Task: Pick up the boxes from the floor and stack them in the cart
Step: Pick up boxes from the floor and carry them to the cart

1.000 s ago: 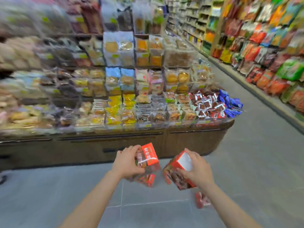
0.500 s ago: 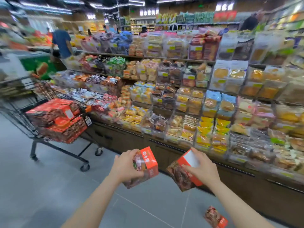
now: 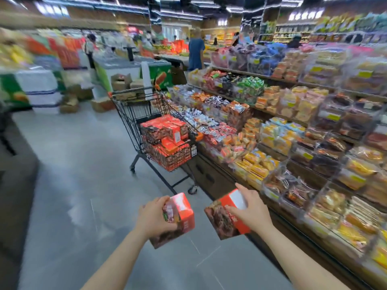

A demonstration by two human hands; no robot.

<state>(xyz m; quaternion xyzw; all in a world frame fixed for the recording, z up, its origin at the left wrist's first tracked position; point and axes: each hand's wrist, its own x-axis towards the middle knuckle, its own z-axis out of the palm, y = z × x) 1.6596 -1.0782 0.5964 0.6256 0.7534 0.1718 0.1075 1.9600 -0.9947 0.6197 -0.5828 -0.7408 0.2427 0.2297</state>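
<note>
A: What are the hands carrying?

B: The left hand (image 3: pixel 156 218) is wrapping around one red box (image 3: pixel 178 218), thumb on the near face and fingers curling under the bottom. The right hand (image 3: pixel 250 208) is clasping a second red box (image 3: pixel 225 219) from above, fingers spreading over its white panel. Both are closing firmly on cardboard.

A: And the cart?

B: The cart (image 3: pixel 159 130) is standing well ahead of both hands, slightly left of the right one, parked just beside the snack shelf (image 3: pixel 293 130) running along the right. More of the same red boxes (image 3: pixel 165 141) are already sitting stacked in its basket.

A: How are these going to handle?

B: I'm guessing light and stiff: each is sitting easily in a single hand, with no sagging or denting. The printing is looking glossy, so gripping across opposite faces rather than pinching a corner seems safer.

A: Any writing?

B: Nothing is reading clearly. There's a food picture on each front and pale marks on the red sides, all blurring; the white panel is looking blank.
</note>
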